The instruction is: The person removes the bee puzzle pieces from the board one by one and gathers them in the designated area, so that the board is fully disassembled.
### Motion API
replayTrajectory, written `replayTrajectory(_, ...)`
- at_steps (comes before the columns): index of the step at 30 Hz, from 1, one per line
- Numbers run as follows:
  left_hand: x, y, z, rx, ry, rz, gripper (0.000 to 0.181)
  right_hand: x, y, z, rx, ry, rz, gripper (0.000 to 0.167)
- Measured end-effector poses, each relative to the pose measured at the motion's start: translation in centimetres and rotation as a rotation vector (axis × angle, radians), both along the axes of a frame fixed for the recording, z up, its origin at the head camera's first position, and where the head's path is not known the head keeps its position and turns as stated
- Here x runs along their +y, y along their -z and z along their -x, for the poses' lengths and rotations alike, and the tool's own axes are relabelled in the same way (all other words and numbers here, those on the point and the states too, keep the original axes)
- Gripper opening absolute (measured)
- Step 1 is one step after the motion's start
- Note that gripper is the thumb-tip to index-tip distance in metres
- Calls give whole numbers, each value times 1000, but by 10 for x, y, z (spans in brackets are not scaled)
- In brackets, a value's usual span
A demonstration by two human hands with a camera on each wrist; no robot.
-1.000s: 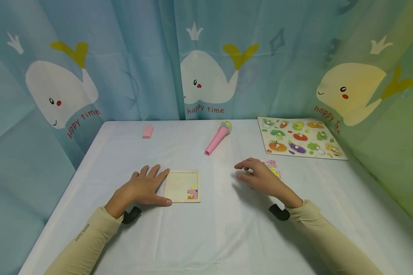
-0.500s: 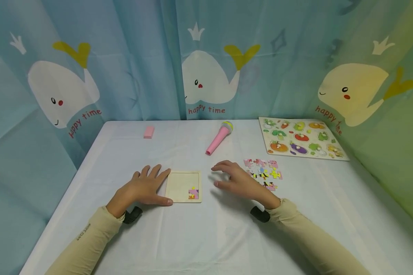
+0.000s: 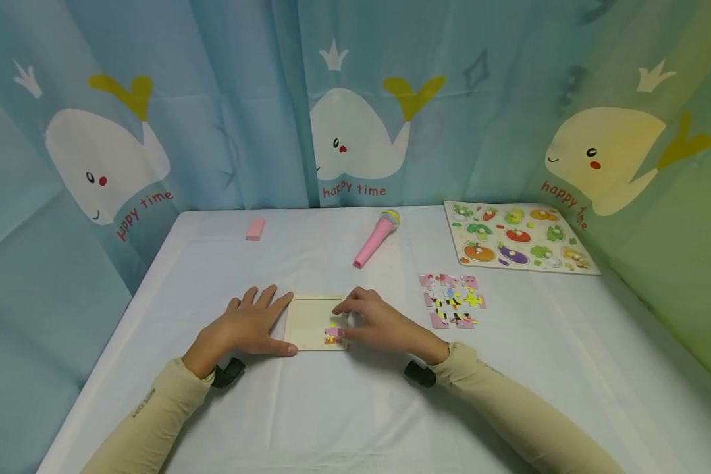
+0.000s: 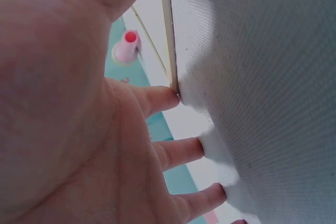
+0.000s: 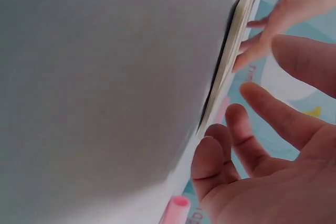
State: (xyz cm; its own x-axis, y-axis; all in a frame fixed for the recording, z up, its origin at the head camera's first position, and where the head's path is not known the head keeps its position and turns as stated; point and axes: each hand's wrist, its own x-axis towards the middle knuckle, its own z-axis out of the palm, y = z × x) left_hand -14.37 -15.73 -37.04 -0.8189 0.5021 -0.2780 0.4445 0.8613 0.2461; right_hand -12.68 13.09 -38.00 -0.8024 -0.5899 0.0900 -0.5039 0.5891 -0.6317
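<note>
My left hand (image 3: 249, 326) lies spread at the left side of a square wooden puzzle tray (image 3: 302, 322). Its thumb and index finger touch the tray's edge; the left wrist view shows that index fingertip (image 4: 170, 97) against the tray's corner. One pink and yellow jigsaw piece (image 3: 332, 336) sits in the tray's lower right corner. Over the tray's right side is my right hand (image 3: 382, 322), thumb and index finger apart around the piece's area. The right wrist view shows nothing between the fingers of that right hand (image 5: 262, 156). Several loose jigsaw pieces (image 3: 450, 299) lie to the right.
A pink toy microphone (image 3: 374, 242) lies behind the tray. At the back left is a small pink block (image 3: 255, 229). A vegetable puzzle board (image 3: 515, 240) stretches across the back right, near the curtain (image 3: 243, 131).
My right hand has moved left from above the loose jigsaw pieces to the tray's right side, uncovering those pieces. My left hand has stayed on the tray's edge.
</note>
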Motion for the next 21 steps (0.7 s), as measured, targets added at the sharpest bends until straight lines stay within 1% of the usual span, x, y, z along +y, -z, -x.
replayTrajectory(6, 0, -3, -1, -3, -1, -3, 110, -8, 2, 2, -28, -41, -31, 29)
replayTrajectory(11, -1, -2, -1, -5, 0, -4, 110, -12, 1, 3, -49, -77, -59, 22)
replayTrajectory(17, -1, 0, 1, -7, -1, -2, 111, -17, 0, 2, -62, -86, -62, 14)
replayTrajectory(21, -1, 1, 1, -9, -1, 1, 111, -18, 0, 2, -54, -92, -65, 10)
